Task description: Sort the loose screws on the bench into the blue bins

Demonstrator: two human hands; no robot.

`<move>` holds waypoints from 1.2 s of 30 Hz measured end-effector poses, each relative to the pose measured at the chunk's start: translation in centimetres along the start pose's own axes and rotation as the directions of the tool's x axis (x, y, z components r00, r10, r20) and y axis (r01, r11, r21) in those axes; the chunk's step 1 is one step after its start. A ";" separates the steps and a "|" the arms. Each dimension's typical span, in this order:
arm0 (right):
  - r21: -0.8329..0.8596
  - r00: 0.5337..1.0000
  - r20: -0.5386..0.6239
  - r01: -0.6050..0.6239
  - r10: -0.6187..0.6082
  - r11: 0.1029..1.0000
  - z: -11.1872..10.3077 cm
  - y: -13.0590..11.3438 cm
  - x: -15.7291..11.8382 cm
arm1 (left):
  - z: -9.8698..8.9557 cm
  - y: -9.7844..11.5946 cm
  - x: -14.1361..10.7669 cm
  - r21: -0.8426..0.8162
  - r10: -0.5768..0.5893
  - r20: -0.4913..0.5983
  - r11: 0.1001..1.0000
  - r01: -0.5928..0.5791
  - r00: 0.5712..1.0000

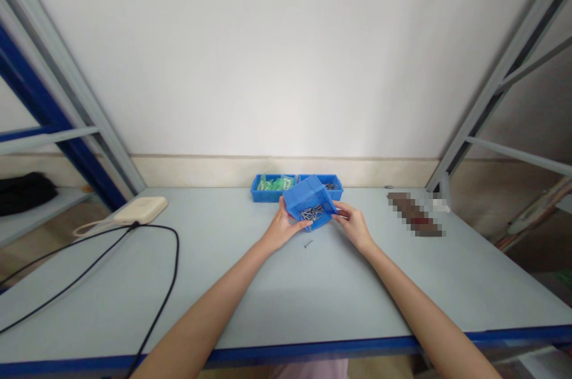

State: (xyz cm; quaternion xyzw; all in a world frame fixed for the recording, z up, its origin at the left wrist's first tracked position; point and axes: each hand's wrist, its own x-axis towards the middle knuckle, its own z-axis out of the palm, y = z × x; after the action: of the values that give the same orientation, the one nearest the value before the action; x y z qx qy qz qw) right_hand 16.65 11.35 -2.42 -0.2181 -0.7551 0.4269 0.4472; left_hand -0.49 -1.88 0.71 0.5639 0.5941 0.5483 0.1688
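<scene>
Between my two hands a blue plastic bin (306, 192) is held tilted, its open side toward me. Inside it lies a heap of metal screws (311, 213), gathered near the lower edge. My left hand (281, 226) grips the bin's left side, the thumb across its front edge by the screws. At the right corner, the fingers of my right hand (353, 225) close on the bin's rim. One loose screw (308, 244) lies on the table just below the bin.
Behind stand a blue bin (273, 198) of green-and-white packets and another blue bin (337, 195) with dark metal pieces, partly hidden. On the table (322, 301), a cream box (140, 210) and black cables (177, 248) lie left. A pixelated brown object (413, 215) lies right.
</scene>
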 end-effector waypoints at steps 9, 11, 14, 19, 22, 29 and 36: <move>0.011 1.000 -0.018 -0.007 0.007 1.000 -0.1 -0.3 0.0 | -0.2 -0.8 0.2 0.070 0.106 -0.018 0.992 -0.105 0.994; 0.019 1.000 -0.009 -0.012 0.013 1.000 -0.1 -0.4 0.0 | -0.3 -1.1 0.1 0.075 0.119 -0.001 0.990 -0.118 0.993; 0.024 1.000 -0.004 -0.022 0.022 0.999 -0.1 -0.4 -0.1 | -0.4 -1.5 0.1 0.149 0.132 0.017 0.980 -0.133 0.991; 0.010 1.000 -0.013 -0.001 0.001 1.000 -0.2 -0.5 0.0 | -0.4 -1.9 0.1 0.259 0.152 0.031 0.953 -0.154 0.988; 0.004 1.000 -0.012 0.022 -0.022 1.000 -0.3 -0.6 0.0 | -0.3 -2.0 0.1 0.289 0.168 0.032 0.942 -0.170 0.985; -0.007 0.998 -0.017 0.053 -0.053 0.999 -0.3 -1.1 -0.1 | -0.2 -2.3 0.1 0.328 0.158 0.034 0.931 -0.160 0.987; -0.028 0.993 -0.048 0.107 -0.109 0.994 -0.5 -2.0 -0.1 | -0.2 -2.2 0.1 0.383 0.167 0.035 0.909 -0.168 0.985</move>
State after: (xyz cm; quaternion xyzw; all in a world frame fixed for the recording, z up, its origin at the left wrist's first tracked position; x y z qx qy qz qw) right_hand 17.25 10.42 -0.67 -0.1931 -0.7600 0.3869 0.4852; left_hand -1.76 -1.36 -1.03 0.6352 0.6393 0.4333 0.0078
